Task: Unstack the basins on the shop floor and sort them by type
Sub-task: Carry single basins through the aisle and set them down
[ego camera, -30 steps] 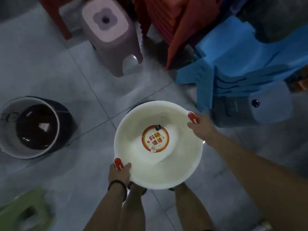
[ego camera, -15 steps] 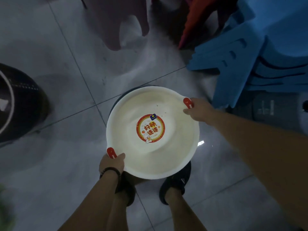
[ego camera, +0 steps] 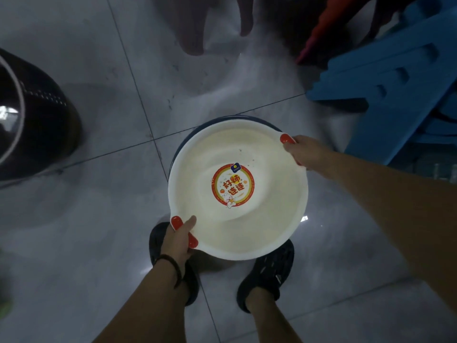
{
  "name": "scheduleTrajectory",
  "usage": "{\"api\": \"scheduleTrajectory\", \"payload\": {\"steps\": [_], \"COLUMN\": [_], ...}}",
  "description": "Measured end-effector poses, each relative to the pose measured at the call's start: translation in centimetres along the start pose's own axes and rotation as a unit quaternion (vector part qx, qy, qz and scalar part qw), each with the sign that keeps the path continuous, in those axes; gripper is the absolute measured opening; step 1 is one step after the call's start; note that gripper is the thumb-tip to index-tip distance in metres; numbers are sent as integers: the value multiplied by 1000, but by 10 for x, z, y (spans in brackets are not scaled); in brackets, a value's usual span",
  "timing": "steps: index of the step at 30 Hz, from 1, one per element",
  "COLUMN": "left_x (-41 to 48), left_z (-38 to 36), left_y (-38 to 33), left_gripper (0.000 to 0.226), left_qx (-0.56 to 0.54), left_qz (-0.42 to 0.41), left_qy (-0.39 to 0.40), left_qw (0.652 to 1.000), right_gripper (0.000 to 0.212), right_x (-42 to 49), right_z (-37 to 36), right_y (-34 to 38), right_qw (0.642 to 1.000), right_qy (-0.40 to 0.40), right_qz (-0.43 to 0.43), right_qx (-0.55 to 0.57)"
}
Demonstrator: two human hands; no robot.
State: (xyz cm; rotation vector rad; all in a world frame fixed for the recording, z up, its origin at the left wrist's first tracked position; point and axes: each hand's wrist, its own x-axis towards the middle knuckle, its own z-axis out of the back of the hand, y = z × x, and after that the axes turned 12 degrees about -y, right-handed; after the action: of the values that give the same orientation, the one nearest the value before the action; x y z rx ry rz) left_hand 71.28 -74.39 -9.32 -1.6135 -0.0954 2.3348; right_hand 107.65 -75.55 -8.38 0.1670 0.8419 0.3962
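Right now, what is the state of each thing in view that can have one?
white basin, upright, empty, held at both sides.
left hand, grips the near red handle.
right hand, grips the far red handle.
dark basin, under the white one; nested or apart, cannot tell.
black bin, upright, open top.

Stacked blue stools (ego camera: 395,78) fill the upper right; a mauve stool (ego camera: 195,26) stands at top centre on glossy grey floor tiles (ego camera: 99,243).
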Motion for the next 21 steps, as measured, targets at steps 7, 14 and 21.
{"api": "scheduleTrajectory", "payload": {"steps": [7, 14, 21], "left_x": [24, 6, -87], "left_z": [12, 33, 64], "left_y": [17, 9, -68], "left_gripper": [48, 64, 57], "left_qx": [-257, -214, -135], "left_qz": [98, 78, 9], "left_qy": [94, 119, 123], "left_qw": [957, 966, 983], "right_gripper": [26, 56, 26], "right_x": [16, 16, -98], "right_z": [-7, 1, 70], "right_y": [-12, -46, -48], "right_qw": [969, 947, 923], "right_qy": [49, 84, 44], "right_qz": [-99, -122, -150], "right_qx": [222, 286, 352]}}
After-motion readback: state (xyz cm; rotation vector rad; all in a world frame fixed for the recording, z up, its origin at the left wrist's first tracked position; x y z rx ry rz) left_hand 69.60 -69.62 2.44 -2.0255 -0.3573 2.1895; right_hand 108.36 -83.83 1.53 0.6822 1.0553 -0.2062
